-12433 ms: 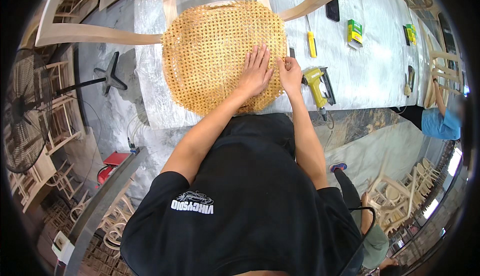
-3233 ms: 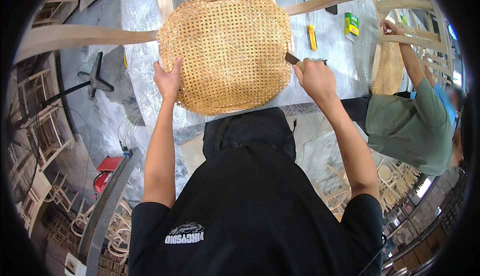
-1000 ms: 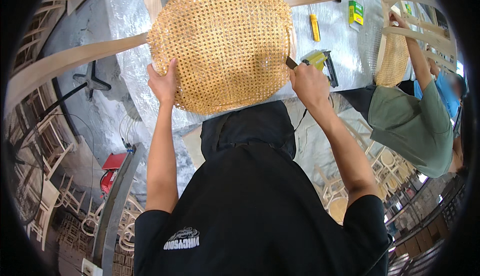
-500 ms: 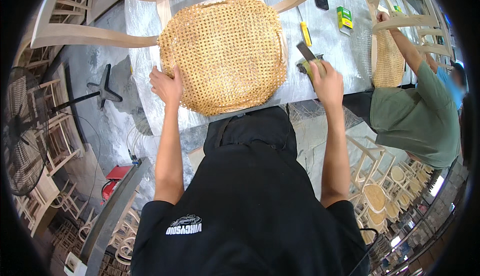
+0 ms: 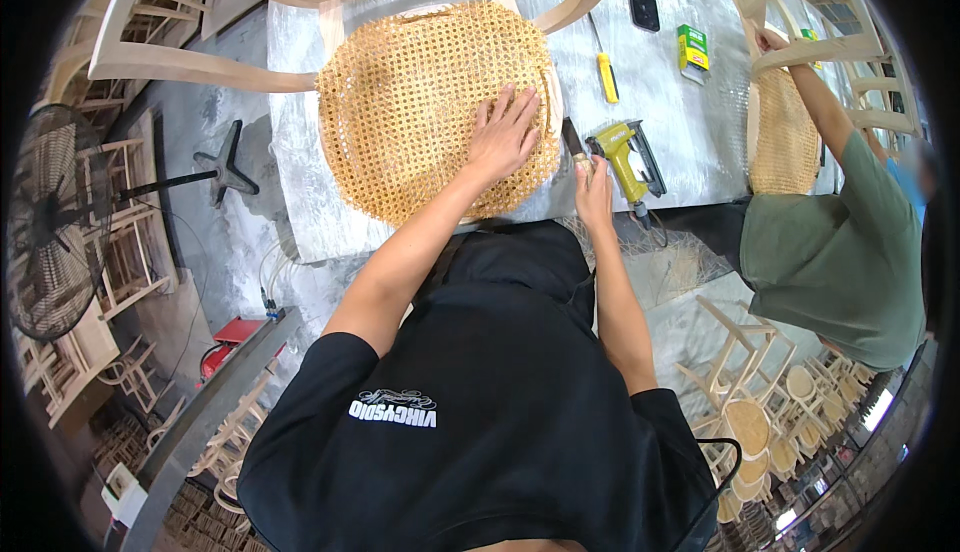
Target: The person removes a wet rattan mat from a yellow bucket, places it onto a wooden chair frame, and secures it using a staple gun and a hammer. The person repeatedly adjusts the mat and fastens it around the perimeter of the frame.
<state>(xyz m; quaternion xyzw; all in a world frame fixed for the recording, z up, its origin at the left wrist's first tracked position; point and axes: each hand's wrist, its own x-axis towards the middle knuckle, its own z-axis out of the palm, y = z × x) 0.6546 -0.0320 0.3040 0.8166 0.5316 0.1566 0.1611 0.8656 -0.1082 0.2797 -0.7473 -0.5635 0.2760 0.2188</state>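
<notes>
A round seat of woven cane webbing [image 5: 400, 112] lies on a pale wooden chair frame [image 5: 200, 65] on the table. My left hand [image 5: 505, 137] rests flat on the right part of the webbing, fingers spread. Just off the seat's right edge, my right hand [image 5: 595, 197] is closed round the handle of a flat-bladed knife [image 5: 571, 138], its dark blade pointing away from me. Right of that hand lies a green staple gun [image 5: 624, 160] with a hose fitting at its near end.
A yellow-handled screwdriver [image 5: 607, 78], a green-and-yellow box [image 5: 692, 52] and a black phone [image 5: 644, 5] lie farther back on the film-covered table [image 5: 700, 122]. At right, a person in a green shirt [image 5: 840, 252] handles another chair. A large fan [image 5: 55, 222] stands at left.
My left hand moved from the seat's left rim onto its right part. My right hand, holding the knife, shifted left toward the seat, uncovering the staple gun.
</notes>
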